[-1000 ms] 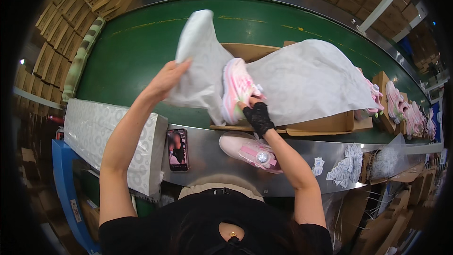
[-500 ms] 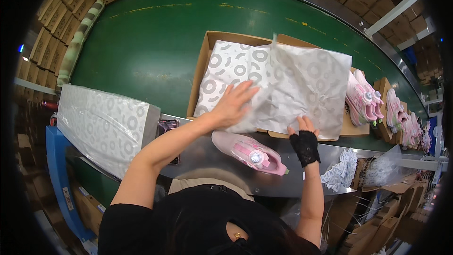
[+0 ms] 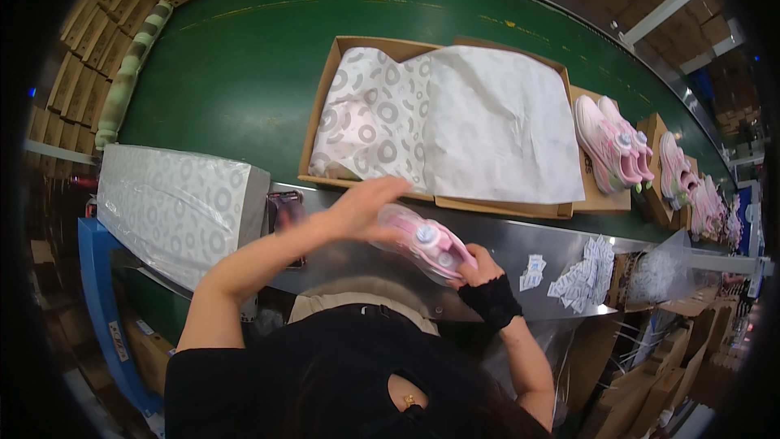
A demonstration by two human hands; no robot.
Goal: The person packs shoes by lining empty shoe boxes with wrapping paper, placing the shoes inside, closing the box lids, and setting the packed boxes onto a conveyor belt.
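Note:
A pink and white shoe [image 3: 424,241] lies above the steel counter edge, held from both ends. My left hand [image 3: 361,210] grips its heel end. My right hand [image 3: 478,266], with a black wrist wrap, holds its toe end. Just beyond, an open cardboard shoebox [image 3: 335,73] sits on the green belt. White tissue paper [image 3: 496,126] with a grey ring pattern covers the box's contents; a pale shape shows under the paper at the left.
A stack of ring-patterned tissue sheets [image 3: 175,207] lies at my left. A dark phone [image 3: 284,210] rests on the steel counter [image 3: 520,236]. Small white packets [image 3: 577,276] lie at the right. More pink shoes [image 3: 609,142] in boxes follow along the green conveyor [image 3: 236,57].
Both hands left the tissue paper, which now lies flat over the box, and closed on the pink shoe on the counter, lifting it slightly.

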